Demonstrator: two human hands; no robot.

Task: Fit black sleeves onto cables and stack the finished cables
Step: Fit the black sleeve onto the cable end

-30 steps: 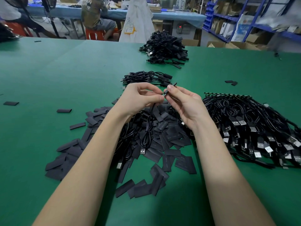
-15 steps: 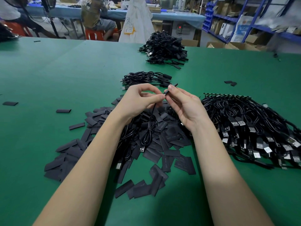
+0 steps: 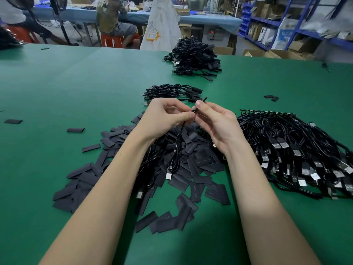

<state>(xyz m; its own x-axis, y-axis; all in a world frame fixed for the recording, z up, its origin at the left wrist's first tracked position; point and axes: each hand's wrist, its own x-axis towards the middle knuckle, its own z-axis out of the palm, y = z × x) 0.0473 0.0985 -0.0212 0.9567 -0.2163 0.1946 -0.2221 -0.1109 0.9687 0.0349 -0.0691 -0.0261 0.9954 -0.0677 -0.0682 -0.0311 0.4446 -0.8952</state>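
My left hand (image 3: 164,116) pinches the end of a black cable (image 3: 174,155) that hangs down in a loop, its USB plug just above the heap of flat black sleeves (image 3: 191,169). My right hand (image 3: 217,125) pinches a black sleeve (image 3: 200,104) at the cable's tip, tilted up and to the right. A small stack of sleeved cables (image 3: 172,91) lies just beyond my hands. A wide pile of bare cables (image 3: 296,148) with USB plugs lies at the right.
A larger heap of cables (image 3: 193,56) sits farther back on the green table (image 3: 76,83). Loose sleeves (image 3: 75,130) lie scattered to the left, and two more (image 3: 271,97) at the right. A person sits at a blue table behind; shelves stand at the back right.
The hands have barely shifted; the fingertips stay together at the cable's end, working the sleeve.
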